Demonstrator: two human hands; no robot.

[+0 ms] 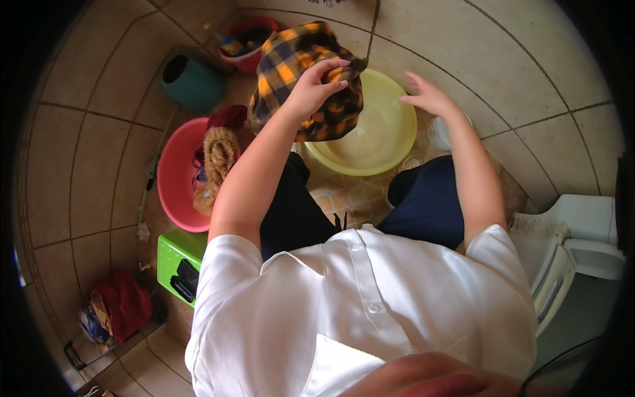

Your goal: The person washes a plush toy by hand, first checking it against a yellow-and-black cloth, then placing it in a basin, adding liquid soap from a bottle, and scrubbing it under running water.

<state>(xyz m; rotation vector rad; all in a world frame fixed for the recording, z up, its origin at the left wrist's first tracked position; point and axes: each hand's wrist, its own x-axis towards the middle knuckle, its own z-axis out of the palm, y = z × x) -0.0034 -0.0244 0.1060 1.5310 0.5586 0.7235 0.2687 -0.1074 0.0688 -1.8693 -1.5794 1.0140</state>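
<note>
An orange and black plaid cloth (287, 69) hangs bunched up over the left side of a pale yellow plastic basin (392, 149). My left hand (322, 87) grips it near its upper right part, thumb and fingers around a fold. To the right, my right hand (426, 94) is held over the basin's right rim with its fingers spread and nothing in it. The basin stands on the tiled floor between my feet; part of its inside is hidden by the cloth. On the left, a pink basin (171, 183) holds a fuzzy tan textile item (218, 154) and dark red cloth.
A red bucket (258, 62) and a teal container (198, 87) stand at the back left. A green plastic stool (171, 248) bears black objects. A white lidded tub (439, 134) is by the right wall, a red bag (124, 302) at lower left, a white appliance (585, 218) at right.
</note>
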